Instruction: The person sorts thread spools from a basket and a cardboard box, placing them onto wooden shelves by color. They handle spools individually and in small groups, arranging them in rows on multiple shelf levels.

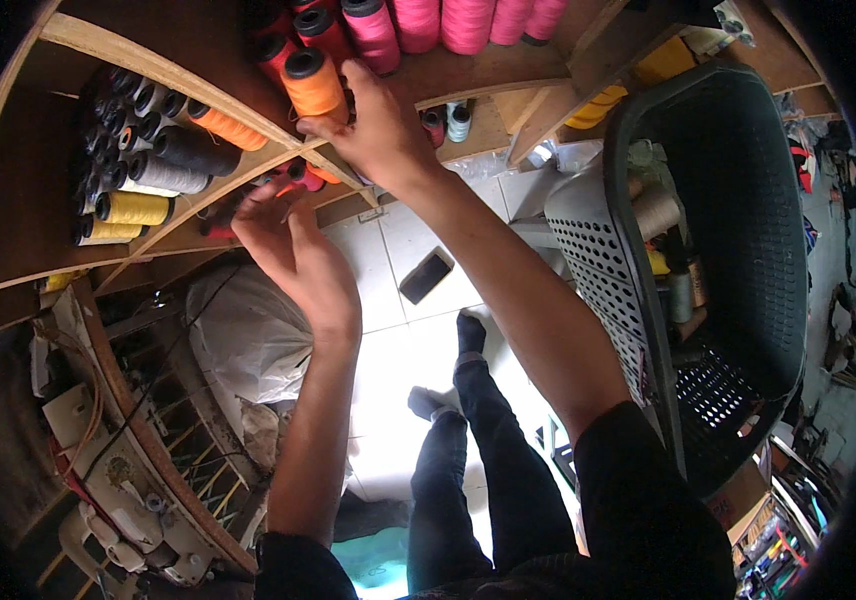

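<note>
Over the link I am seeing the right hand (pixel 378 130) pinching an orange, black-topped thread spool (pixel 314 94) beside red spools (pixel 322 36) at a brown wooden shelf (pixel 488 70) (any lettering is coming through too small to read). The left hand (pixel 298 265) is curling its fingers below, its grip unclear to me. A dark green perforated plastic basket (pixel 753 200) is holding a tan spool (pixel 656 214).
</note>
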Demonstrator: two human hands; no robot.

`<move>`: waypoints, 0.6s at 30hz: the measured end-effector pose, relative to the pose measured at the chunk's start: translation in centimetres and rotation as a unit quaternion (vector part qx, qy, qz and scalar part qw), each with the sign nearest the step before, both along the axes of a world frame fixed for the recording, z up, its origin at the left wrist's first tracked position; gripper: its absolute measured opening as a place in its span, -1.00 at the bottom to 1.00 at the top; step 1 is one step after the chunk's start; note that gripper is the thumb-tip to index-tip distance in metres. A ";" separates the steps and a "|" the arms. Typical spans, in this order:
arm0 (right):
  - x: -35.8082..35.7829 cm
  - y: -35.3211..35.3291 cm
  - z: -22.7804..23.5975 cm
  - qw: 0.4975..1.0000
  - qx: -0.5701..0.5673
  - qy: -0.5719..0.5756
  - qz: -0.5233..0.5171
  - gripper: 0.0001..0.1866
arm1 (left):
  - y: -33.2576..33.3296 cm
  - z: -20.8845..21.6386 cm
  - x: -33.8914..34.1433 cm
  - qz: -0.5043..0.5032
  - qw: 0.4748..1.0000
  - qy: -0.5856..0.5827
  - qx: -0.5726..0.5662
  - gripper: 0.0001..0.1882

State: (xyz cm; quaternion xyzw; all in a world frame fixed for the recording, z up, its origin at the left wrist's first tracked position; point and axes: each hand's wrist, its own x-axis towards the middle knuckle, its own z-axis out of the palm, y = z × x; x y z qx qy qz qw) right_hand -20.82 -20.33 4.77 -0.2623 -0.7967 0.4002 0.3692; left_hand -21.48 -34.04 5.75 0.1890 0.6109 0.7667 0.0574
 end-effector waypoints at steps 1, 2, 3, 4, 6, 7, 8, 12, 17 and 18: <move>-0.5 0.1 -0.2 0.999 0.018 0.033 -0.005 -0.43 | -0.1 -0.6 0.2 -0.009 1.000 0.000 0.001 -0.73; -0.8 0.0 -0.2 0.999 0.031 0.025 -0.007 -0.41 | -0.4 -1.1 0.2 -0.014 1.000 0.001 0.000 -0.72; -1.0 -0.2 -0.2 0.999 0.044 0.016 -0.010 -0.39 | -0.6 -1.5 0.2 -0.014 1.000 0.006 -0.024 -0.71; -1.2 -0.3 -0.2 0.998 0.057 0.007 -0.015 -0.37 | -0.7 -1.9 0.1 -0.014 0.999 0.011 -0.048 -0.70; -1.1 -1.0 -0.4 0.997 0.072 0.012 -0.018 -0.31 | -0.3 -2.5 0.4 -0.012 0.998 0.006 -0.067 -0.69; -1.0 -1.4 -0.5 0.997 0.079 0.015 -0.021 -0.27 | 0.0 -2.9 0.7 -0.010 0.998 -0.001 -0.064 -0.69; -1.0 -1.4 -0.5 0.998 0.059 0.002 -0.013 -0.23 | 0.6 -2.7 1.0 -0.012 0.998 -0.009 -0.060 -0.69; -0.4 -1.0 -0.9 0.997 0.070 -0.012 0.001 -0.14 | 1.9 -1.5 2.4 0.005 0.996 -0.026 -0.088 -0.63; 3.4 0.1 -0.2 0.986 0.134 0.054 -0.077 -0.23 | 3.1 -2.8 2.3 0.056 0.996 0.036 -0.055 -0.56; 4.3 1.1 0.0 0.978 0.154 0.049 -0.132 -0.20 | 3.8 -2.7 2.3 0.070 0.994 0.058 -0.055 -0.54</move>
